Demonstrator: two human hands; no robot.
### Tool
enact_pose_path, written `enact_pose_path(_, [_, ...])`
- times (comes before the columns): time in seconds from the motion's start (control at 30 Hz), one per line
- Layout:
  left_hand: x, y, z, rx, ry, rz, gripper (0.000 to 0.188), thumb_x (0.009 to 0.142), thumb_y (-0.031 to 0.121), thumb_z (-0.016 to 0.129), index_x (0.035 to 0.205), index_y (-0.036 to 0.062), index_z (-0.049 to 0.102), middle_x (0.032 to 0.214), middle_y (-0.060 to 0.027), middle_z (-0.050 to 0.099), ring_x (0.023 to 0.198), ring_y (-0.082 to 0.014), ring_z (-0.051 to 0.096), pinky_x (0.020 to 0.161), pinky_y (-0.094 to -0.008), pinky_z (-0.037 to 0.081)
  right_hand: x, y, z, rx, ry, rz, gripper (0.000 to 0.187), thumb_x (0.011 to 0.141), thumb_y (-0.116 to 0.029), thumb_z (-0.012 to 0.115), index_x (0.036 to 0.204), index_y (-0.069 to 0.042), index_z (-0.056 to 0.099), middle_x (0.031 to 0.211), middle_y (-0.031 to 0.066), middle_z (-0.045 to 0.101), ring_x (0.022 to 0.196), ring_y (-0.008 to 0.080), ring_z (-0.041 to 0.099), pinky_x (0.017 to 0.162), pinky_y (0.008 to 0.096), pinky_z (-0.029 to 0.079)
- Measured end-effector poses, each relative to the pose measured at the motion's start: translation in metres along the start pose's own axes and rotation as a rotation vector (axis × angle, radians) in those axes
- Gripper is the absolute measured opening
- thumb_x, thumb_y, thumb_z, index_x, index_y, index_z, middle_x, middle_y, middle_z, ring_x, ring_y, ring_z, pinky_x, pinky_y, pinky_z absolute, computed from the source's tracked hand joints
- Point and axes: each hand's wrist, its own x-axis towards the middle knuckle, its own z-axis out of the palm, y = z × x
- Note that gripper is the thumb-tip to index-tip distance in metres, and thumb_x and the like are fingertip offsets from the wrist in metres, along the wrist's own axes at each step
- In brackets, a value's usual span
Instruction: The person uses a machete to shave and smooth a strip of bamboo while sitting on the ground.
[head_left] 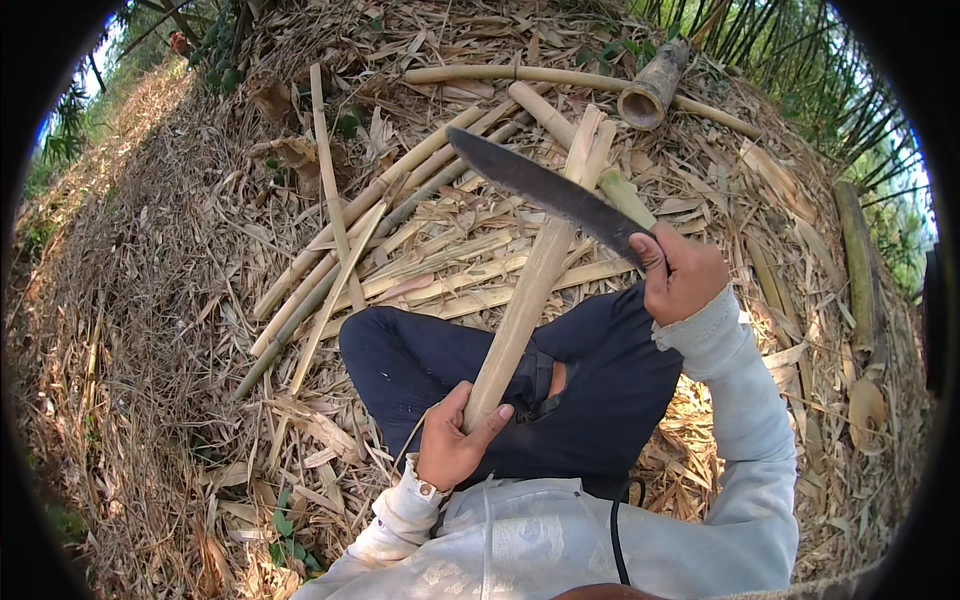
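Note:
My left hand [455,436] is closed round the lower end of a split bamboo piece [527,290], which slants up and away from my lap. Its far end shows a split into prongs. In my right hand [684,268] is a machete [545,188], its handle hidden by my fingers. The dark, broad blade points to the upper left and crosses over the bamboo piece near its far end; whether the two touch I cannot tell. Beneath the blade, a thicker greenish bamboo pole [625,196] lies on the ground.
Several bamboo poles [362,205] lie to the left, with thin split strips [450,290] in front of my crossed legs [430,350]. A short hollow bamboo section [650,92] and a long curved pole [480,73] lie farther off. Dry leaves cover the ground; bamboo grows at upper right.

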Motion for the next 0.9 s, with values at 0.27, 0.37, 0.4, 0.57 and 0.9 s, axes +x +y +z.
enact_pose_path(0.27, [0.0,-0.003,-0.004,0.078,0.001,0.038,0.02,0.092,0.017,0.07,0.094,0.0041,0.054,0.061,0.0059,0.049,0.046,-0.0002,0.04,0.04,-0.0193,0.027,0.013,0.006,-0.006,0.013,0.071,0.089,0.025,0.092,-0.023,0.064,0.076,-0.005,0.056,0.057,0.0152,0.056,0.052,0.0367,0.057,0.046,0.0427,0.042])
enact_pose_path(0.37, [0.001,0.005,-0.009,-0.021,-0.02,-0.038,0.022,0.092,0.018,0.069,0.098,0.0033,0.054,0.061,0.0053,0.049,0.044,-0.0011,0.04,0.039,-0.0202,0.028,-0.004,-0.013,-0.003,0.039,-0.013,-0.118,0.027,0.094,-0.024,0.062,0.075,-0.005,0.055,0.055,0.0153,0.054,0.05,0.0369,0.056,0.045,0.0429,0.041])
enact_pose_path(0.4, [-0.001,0.008,-0.01,-0.073,-0.037,-0.086,0.022,0.092,0.018,0.069,0.098,0.0031,0.054,0.061,0.0052,0.049,0.044,-0.0012,0.04,0.039,-0.0204,0.028,-0.008,-0.02,-0.006,0.033,-0.049,-0.156,0.028,0.094,-0.024,0.061,0.075,-0.005,0.055,0.055,0.0154,0.054,0.049,0.0372,0.055,0.045,0.043,0.041])
enact_pose_path(0.57, [-0.002,0.006,-0.009,-0.015,-0.044,-0.022,0.022,0.092,0.017,0.069,0.097,0.0036,0.052,0.059,0.005,0.049,0.043,-0.0017,0.041,0.038,-0.021,0.028,0.016,0.0,-0.013,0.037,0.082,0.024,0.026,0.093,-0.024,0.063,0.076,-0.006,0.056,0.055,0.0153,0.052,0.049,0.0367,0.054,0.045,0.0412,0.04])
enact_pose_path(0.9, [-0.003,0.001,-0.002,0.322,0.207,0.159,0.023,0.087,0.014,0.074,0.082,0.0008,0.056,0.057,0.0035,0.048,0.053,-0.0006,0.04,0.045,-0.0208,0.03,0.003,-0.002,-0.002,-0.05,0.064,-0.024,0.03,0.094,-0.026,0.062,0.074,-0.006,0.053,0.055,0.0166,0.053,0.049,0.0374,0.055,0.045,0.0434,0.04])
